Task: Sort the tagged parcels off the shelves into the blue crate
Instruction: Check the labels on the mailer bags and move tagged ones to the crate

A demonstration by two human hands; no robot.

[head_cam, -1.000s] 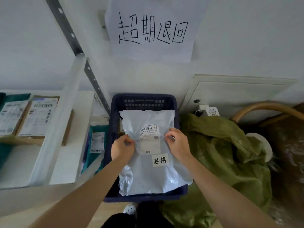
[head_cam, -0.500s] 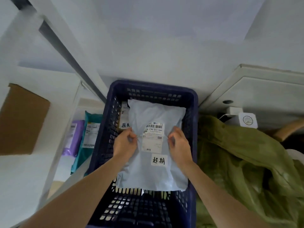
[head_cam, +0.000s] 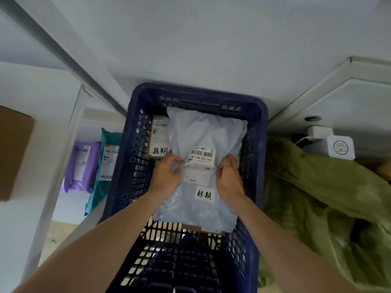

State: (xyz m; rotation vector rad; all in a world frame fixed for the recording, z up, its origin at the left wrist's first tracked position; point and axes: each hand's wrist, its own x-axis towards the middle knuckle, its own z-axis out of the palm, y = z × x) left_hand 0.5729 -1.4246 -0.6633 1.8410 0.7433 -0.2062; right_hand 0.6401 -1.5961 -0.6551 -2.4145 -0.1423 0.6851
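Parcel [head_cam: 203,132] is down in the blue crate [head_cam: 196,93] now, my left grip [head_cam: 167,174] and right grip [head_cam: 228,178] still pinching it, so release next, I reckon.

**Readable Markings**

The grey mailer's [head_cam: 203,132] shipping label [head_cam: 200,163] carries a barcode and "23M-23M-Q02-040". A white tag [head_cam: 204,194] below it reads "超期". The box [head_cam: 158,136] beside it bears a second tag [head_cam: 160,150], also "超期". The teal mailer's [head_cam: 103,193] sticker [head_cam: 109,163] shows "20"; its other print is too blurred to read.

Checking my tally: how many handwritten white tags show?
2. One on the grey mailer held by the left hand and right hand; one on the brown parcel at the left wall of the blue crate. Parcels underneath may hide more.
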